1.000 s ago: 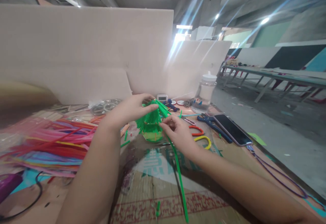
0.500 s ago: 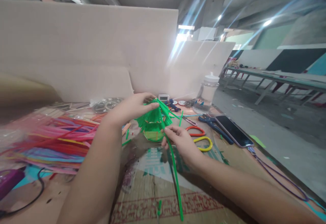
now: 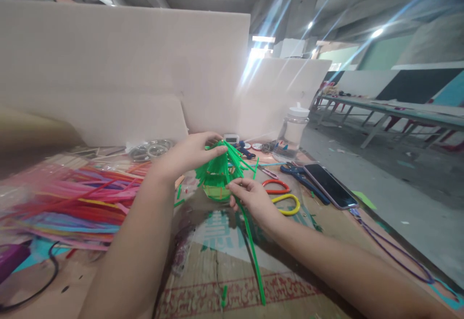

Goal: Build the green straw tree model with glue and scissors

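Green cone stands upright, left hand closed around its top, right hand pinching a strip.

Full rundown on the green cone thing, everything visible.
The green cone stands upright on the table, made of overlapping layers of thin, fuzzy-looking strips. A paler band rings its base. The left hand rests at its top; the right hand pinches a long green strip running down from it. Its left upper side is partly hidden.

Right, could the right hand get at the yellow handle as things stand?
Probably yes: the yellow handle lies just beside the right hand with nothing on top, though that hand would likely have to release the green strip.
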{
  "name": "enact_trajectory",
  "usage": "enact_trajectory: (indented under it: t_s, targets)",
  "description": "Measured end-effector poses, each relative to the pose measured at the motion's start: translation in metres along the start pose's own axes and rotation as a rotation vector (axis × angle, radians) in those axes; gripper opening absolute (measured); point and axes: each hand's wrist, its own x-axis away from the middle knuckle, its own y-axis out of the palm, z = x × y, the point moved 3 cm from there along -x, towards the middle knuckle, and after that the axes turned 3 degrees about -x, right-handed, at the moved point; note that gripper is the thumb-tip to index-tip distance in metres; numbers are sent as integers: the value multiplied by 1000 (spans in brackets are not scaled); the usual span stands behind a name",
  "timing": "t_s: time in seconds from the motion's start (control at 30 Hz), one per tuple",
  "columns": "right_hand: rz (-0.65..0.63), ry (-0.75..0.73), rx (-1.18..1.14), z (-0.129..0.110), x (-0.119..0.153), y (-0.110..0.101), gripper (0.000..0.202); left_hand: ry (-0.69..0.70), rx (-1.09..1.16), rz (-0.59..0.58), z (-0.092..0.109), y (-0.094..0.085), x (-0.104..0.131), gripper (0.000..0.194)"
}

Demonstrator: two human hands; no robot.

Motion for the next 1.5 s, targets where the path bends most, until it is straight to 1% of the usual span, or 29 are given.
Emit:
enact_trajectory:
  t_s: [0.27,0.5,0.8,1.2,1.33,1.5]
  targets:
    - [-9,-17,5,-1,6,2,39,-5,1,-9,1,-3,2,54]
    - [-12,-43,25,-2,11,5,39,-12,2,-19,0,-3,2,50]
    - [-13,1,25,1,4,7,41,-28,4,-30,3,-4,3,50]
    - [0,-8,61,2,5,7,42,-23,10,-44,3,-5,6,47]
    - [3,1,50,2,4,6,43,-18,1,-25,4,-3,6,51]
    - [4,2,68,4,4,7,42,7,-4,4,3,0,3,46]
